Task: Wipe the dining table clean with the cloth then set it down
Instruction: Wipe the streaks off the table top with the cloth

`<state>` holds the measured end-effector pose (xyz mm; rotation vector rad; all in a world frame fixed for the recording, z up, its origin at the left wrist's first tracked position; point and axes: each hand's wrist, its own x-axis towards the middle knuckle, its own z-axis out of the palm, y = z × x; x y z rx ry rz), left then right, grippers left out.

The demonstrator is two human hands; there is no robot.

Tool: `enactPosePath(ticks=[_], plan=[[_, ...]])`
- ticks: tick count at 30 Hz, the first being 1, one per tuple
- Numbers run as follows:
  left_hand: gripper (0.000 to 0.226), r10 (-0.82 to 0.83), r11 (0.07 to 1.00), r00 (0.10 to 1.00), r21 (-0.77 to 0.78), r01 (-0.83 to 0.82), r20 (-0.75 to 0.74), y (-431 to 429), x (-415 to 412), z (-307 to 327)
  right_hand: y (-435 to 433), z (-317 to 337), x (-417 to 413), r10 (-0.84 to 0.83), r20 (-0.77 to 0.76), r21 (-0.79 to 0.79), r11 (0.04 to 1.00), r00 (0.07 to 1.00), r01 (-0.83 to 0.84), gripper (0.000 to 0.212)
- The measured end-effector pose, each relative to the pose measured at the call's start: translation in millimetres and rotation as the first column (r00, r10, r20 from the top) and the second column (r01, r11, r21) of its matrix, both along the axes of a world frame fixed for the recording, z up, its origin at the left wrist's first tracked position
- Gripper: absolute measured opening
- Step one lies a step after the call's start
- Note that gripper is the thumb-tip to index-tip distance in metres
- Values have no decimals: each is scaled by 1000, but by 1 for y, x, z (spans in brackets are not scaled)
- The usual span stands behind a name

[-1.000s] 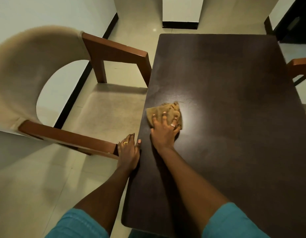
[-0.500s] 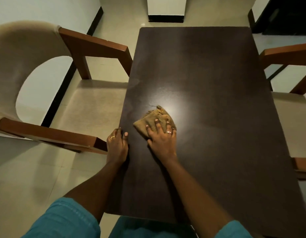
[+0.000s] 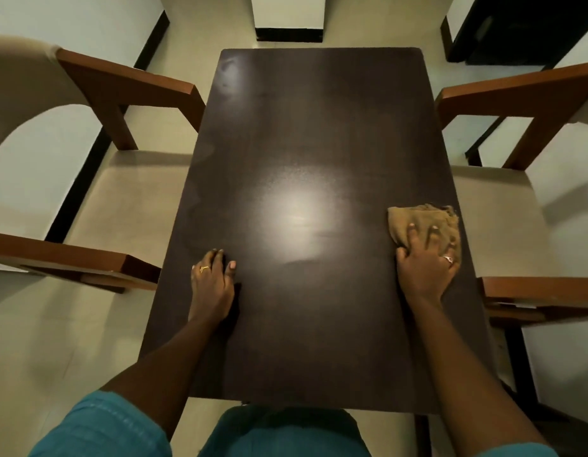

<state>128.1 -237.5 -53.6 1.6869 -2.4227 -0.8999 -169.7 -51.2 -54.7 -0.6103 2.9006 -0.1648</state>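
The dark brown dining table fills the middle of the head view, with a glare patch at its centre. A crumpled tan cloth lies near the table's right edge. My right hand presses flat on the cloth's near part, fingers spread over it. My left hand rests on the table near its left edge, fingers together and bent slightly, holding nothing.
A beige armchair with brown wooden arms stands close against the table's left side. A matching chair stands at the right side. A pale tiled floor surrounds the table. A dark cabinet stands at the far right.
My right hand has swept the cloth from the table's left part across to its right edge. My left hand stays near the left edge. The view has shifted right.
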Motion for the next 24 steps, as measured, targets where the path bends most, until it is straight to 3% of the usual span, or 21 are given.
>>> enactPosePath(ticks=[7, 10, 18, 24], plan=[[49, 17, 1000, 1000, 19, -16, -21, 8, 25, 0, -1, 3, 30, -247, 56, -57, 966, 967, 250, 55], [49, 56, 998, 998, 29, -56, -16, 4, 48, -1, -23, 4, 69, -254, 90, -69, 963, 963, 261, 54], [50, 84, 996, 996, 25, -84, -19, -10, 112, -6, -124, 0, 211, 98, 139, -102, 991, 985, -84, 59], [50, 131, 991, 984, 57, -125, -121, -14, 149, -9, -180, 6, 312, 492, 169, -107, 870, 854, -481, 57]])
